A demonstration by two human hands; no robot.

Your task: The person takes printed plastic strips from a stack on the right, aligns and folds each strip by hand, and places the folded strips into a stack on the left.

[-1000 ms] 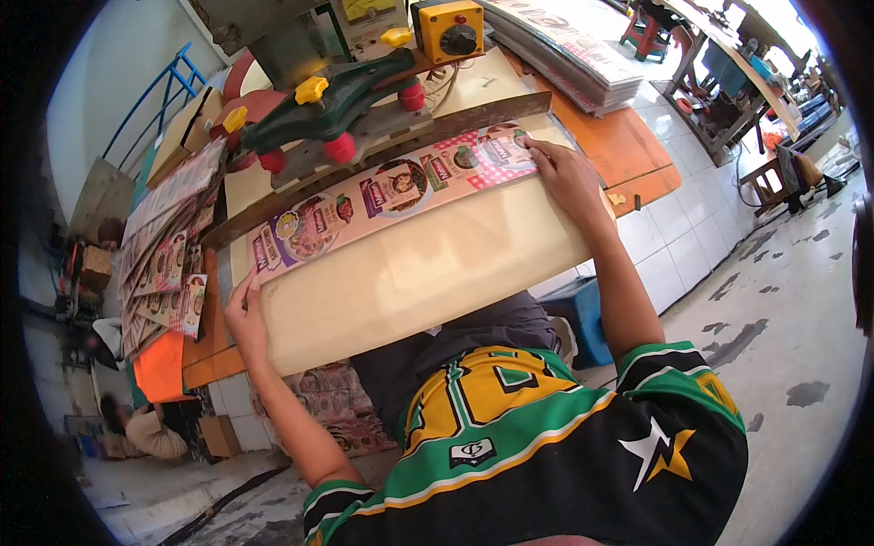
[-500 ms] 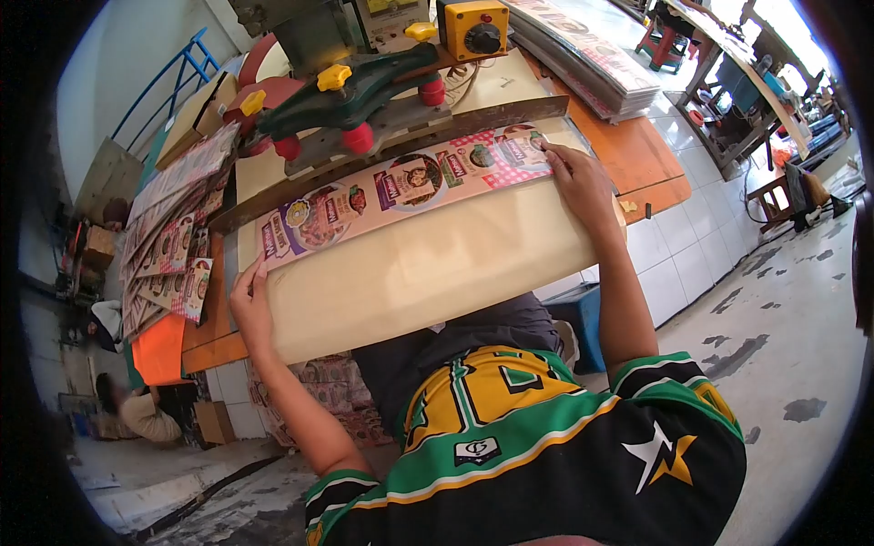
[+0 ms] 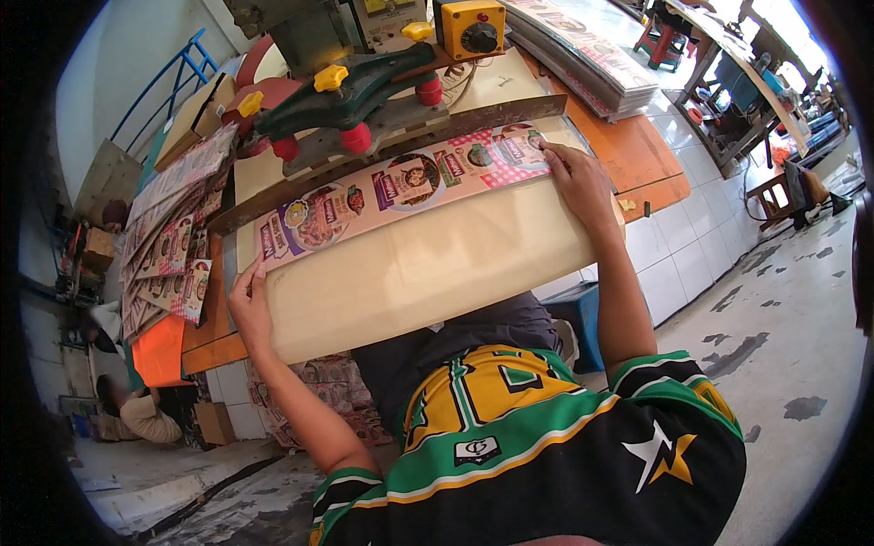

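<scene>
A long printed strip [image 3: 373,202] with food pictures and pink checks lies across a cream-coloured board [image 3: 401,273], close along a metal bar [image 3: 510,116]. At the strip's left end, my left hand [image 3: 250,308] has its thumb and fingers closed on the corner. My right hand [image 3: 578,177] grips the opposite end, thumb on top, with some fingers hidden. Above the strip stands a press with a dark green clamp arm [image 3: 364,96], yellow star knobs [image 3: 331,78] and red feet [image 3: 356,138].
Loose printed sheets [image 3: 168,232] are heaped on the left, above an orange piece [image 3: 158,349]. A stack of printed sheets [image 3: 592,55] lies at the back right. A yellow control box [image 3: 470,30] sits on the press. Another person [image 3: 150,417] is low at the far left.
</scene>
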